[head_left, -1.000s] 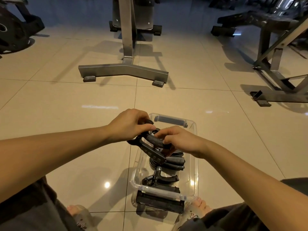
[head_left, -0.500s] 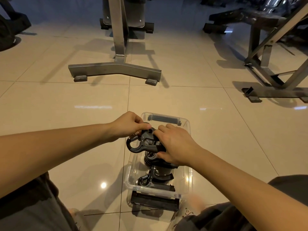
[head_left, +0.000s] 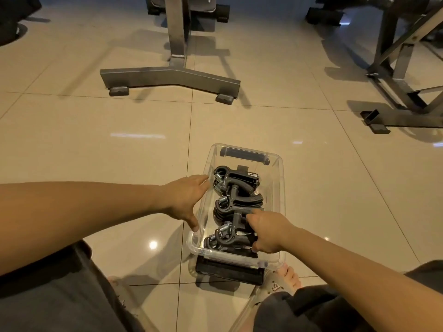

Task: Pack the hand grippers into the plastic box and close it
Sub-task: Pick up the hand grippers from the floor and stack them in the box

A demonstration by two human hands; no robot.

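Clear plastic box (head_left: 280,178) sits on tiled floor (head_left: 96,152), lower centre of frame, lid off. Black hand grippers (head_left: 236,200) with steel springs lie stacked along it. Left hand (head_left: 184,200) spread flat against the box's left wall. Right hand (head_left: 266,232) inside, fingers curled on the nearest gripper. Grey metal stand (head_left: 172,76) upper centre.

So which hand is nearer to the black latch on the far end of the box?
The left hand. It rests against the outside of the plastic box's left wall, fingertips pointing toward the black latch. The right hand is lower, inside the box on the hand grippers.
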